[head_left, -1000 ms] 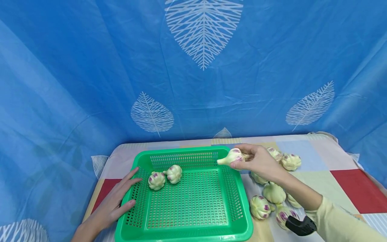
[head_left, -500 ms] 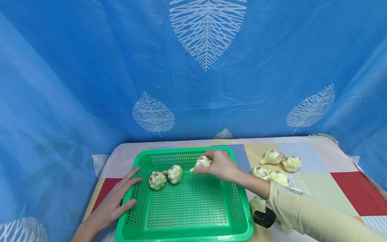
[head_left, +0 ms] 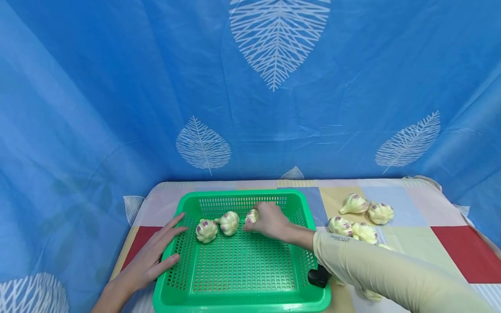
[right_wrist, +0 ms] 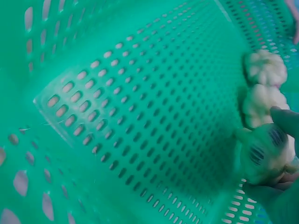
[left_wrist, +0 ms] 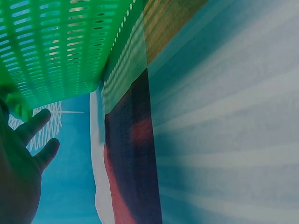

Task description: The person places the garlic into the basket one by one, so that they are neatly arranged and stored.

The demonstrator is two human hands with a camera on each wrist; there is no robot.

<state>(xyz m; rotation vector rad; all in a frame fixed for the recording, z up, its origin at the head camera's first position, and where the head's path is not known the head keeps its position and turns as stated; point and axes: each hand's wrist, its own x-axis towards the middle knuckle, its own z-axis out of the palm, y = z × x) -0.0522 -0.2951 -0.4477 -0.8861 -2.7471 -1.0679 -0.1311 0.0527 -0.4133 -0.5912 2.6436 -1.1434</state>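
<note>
Sleeve (head_left: 375, 265) half-hides loose bulbs (head_left: 365, 232) in the head view; the right hand (head_left: 272, 221) pinches a garlic bulb (head_left: 252, 216) inside the green basket (head_left: 242, 309), nearer two others (head_left: 229, 223) than half a second ago, the left hand (head_left: 150, 256) spread at the rim, gripping nothing. Left wrist view crops that hand; right wrist view shows the pinched bulb nearly whole.

Patchwork cloth (head_left: 422, 234) bears a basket (head_left: 242, 305) and garlic (head_left: 380, 213).

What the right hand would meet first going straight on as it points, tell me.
Likely the middle garlic in the green basket, just beyond the held garlic in the right hand; depth is unclear, so it might pass above.
</note>
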